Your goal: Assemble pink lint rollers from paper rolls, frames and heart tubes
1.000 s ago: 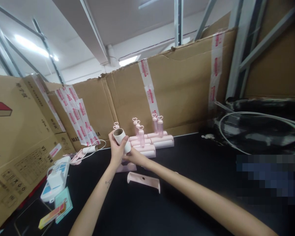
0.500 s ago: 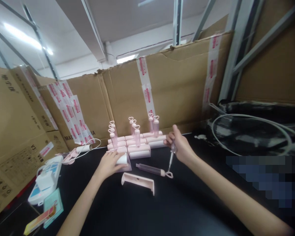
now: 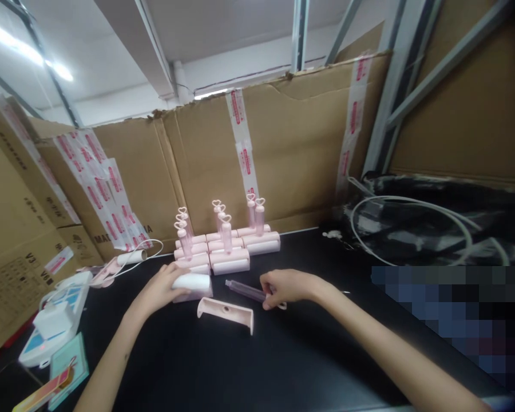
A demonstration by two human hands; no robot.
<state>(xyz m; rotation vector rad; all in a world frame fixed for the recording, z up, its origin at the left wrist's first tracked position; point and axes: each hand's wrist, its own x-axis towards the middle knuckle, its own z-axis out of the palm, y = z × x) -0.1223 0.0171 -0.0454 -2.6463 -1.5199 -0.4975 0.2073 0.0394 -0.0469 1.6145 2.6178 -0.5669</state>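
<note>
Whereas half a second earlier the right hand (image 3: pixel 283 284) had been raised above the worktop (image 3: pixel 309 349) with a handle dangling from it, it now lay low on the black surface, its grip closed around the translucent pink handle (image 3: pixel 246 292) lying flat there. The left hand (image 3: pixel 161 289) had stayed on the white roller (image 3: pixel 191 281), its grip curled over the near end, the roller resting on a pink base just in front of the rows of finished pink rollers (image 3: pixel 223 252). A loose pink cover (image 3: pixel 225 312) lay on the worktop between the two hands, touching neither. On the cardboard boxes (image 3: pixel 21 252) at the left, only "V3" and some letters beginning "MA" could be read; the red printing on the tape strips was too blurred. The right side near the edge was pixelated out.
</note>
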